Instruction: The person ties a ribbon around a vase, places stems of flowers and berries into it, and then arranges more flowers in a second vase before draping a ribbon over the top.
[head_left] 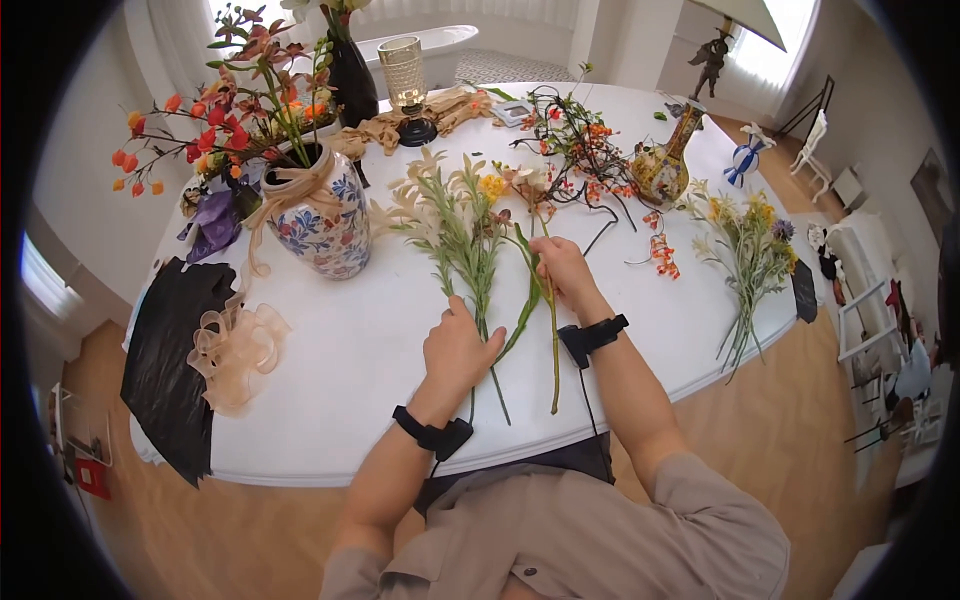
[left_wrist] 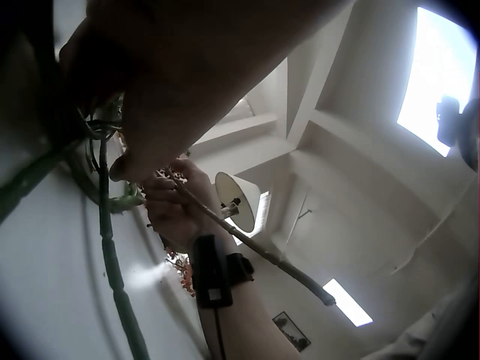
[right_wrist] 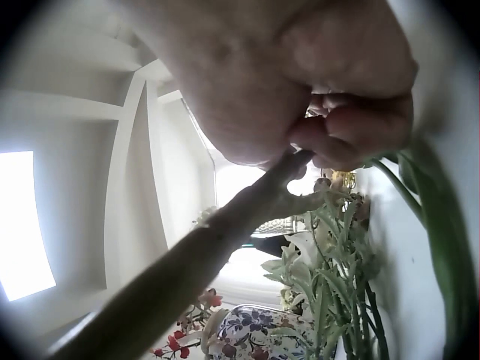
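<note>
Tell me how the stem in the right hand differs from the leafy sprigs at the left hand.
The stem in the right hand looks thick, while the leafy sprigs at the left hand have slender stalks. The stem is olive-brown; the sprigs are green with pale tips. The stem's lower length is bare, whereas the sprigs carry many narrow leaves. Both have lower ends pointing toward the bottom of the head view.

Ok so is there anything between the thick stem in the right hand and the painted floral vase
Yes, the leafy green sprays with pale blossoms stand between the thick stem in the right hand and the painted floral vase, just right of the vase in the head view.
</note>
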